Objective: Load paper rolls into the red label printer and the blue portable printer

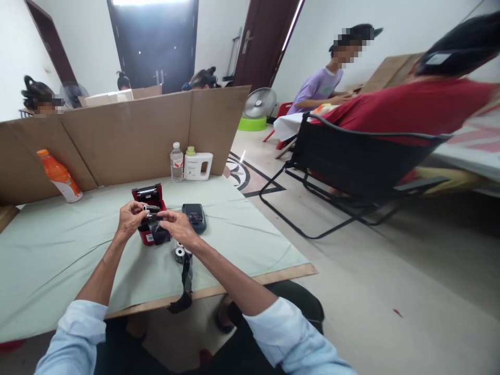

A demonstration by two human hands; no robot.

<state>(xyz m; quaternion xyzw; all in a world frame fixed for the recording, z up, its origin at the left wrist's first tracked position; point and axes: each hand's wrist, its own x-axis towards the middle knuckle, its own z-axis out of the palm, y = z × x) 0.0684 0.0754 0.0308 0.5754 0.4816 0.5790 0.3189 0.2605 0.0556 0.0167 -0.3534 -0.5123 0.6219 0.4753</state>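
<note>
A small red-and-black printer [147, 238] stands on the table with its lid [149, 195] raised. Over its opening, my left hand [130, 217] pinches one end of a black ribbon roll [151, 208] with a pale core. My right hand [179, 227] is closed on the black ribbon at the roll's other side, thumb and fingertips together. A loose piece of shiny black film [159, 235] hangs down in front of the printer. Beneath my right wrist lie small rolls with white cores [179, 252], and a crumpled black ribbon strip [186, 276] trails over the table's front edge.
A dark handheld device [194, 217] lies right of the printer. An orange bottle [60, 176], a clear bottle [177, 162] and a white jug [198, 165] stand by the cardboard screen [136, 138]. At right, a person in red sits in a black chair [351, 166].
</note>
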